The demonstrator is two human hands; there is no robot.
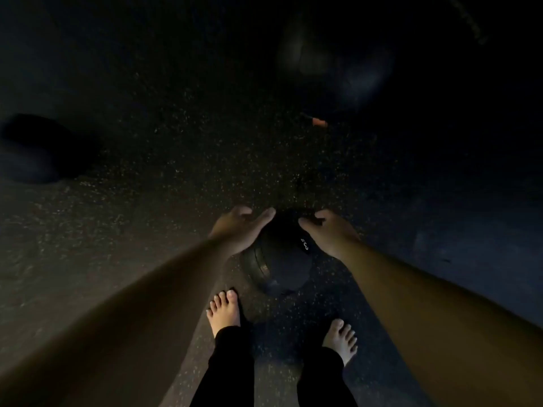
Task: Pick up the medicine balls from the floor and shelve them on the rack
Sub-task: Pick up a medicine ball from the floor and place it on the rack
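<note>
A black round rubber medicine ball (279, 259) sits on the dark speckled floor (147, 171) at lower centre, just ahead of bare feet (224, 311). The left hand (238, 230) and right hand (326, 236) press its sides with flat, spread fingers. Its white marking is unreadable. A second large dark ball (335, 63) lies blurred at upper right.

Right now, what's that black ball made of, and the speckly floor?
The medicine ball looks like black rubber, matte with a dull sheen; raised ribs ring its side. It could be vinyl; it's too dark to tell. The floor looks like dark rubber matting, matte, flecked with pale specks.
</note>
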